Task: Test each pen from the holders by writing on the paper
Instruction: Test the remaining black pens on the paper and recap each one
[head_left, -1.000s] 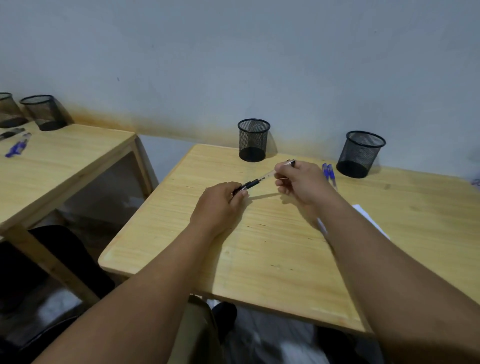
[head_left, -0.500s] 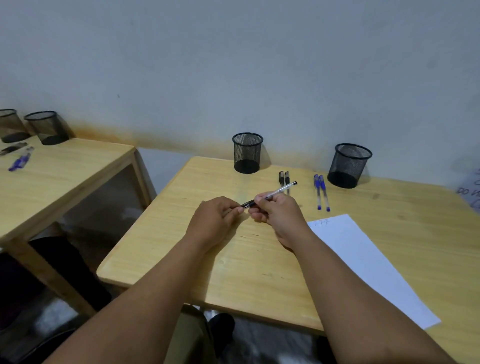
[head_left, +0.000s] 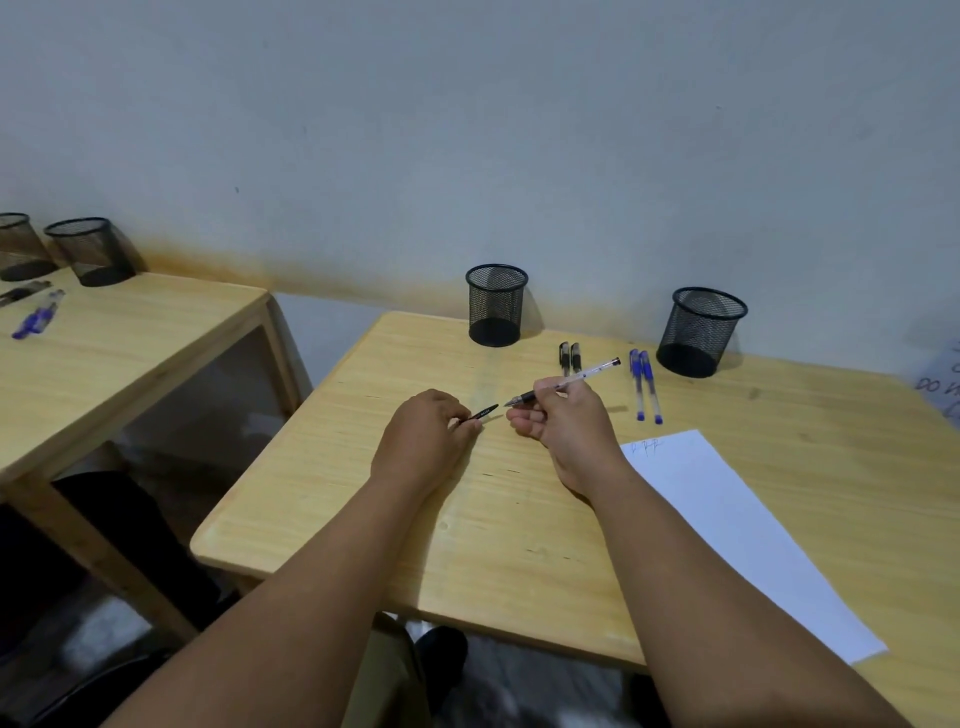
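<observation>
My right hand (head_left: 563, 431) grips a clear-barrelled black pen (head_left: 587, 373), uncapped, its tip pointing left. The pen's black cap (head_left: 482, 413) is pinched in my left hand (head_left: 423, 441), a short gap away from the tip. A white sheet of paper (head_left: 737, 525) with a few small blue scribbles at its top corner lies to the right of my right arm. Two black pens (head_left: 570, 356) and two blue pens (head_left: 645, 384) lie on the wooden table (head_left: 363, 499) between two black mesh holders (head_left: 496, 304) (head_left: 701, 330).
A second wooden table (head_left: 130, 332) stands to the left with two more mesh holders (head_left: 91, 249) and loose pens (head_left: 36, 317) on it. A gap separates the two tables. The grey wall runs right behind the holders.
My hands have pulled apart: the cap has come off the pen and stays in my left hand. The view has tilted, so the paper and the pens on the table show more.
</observation>
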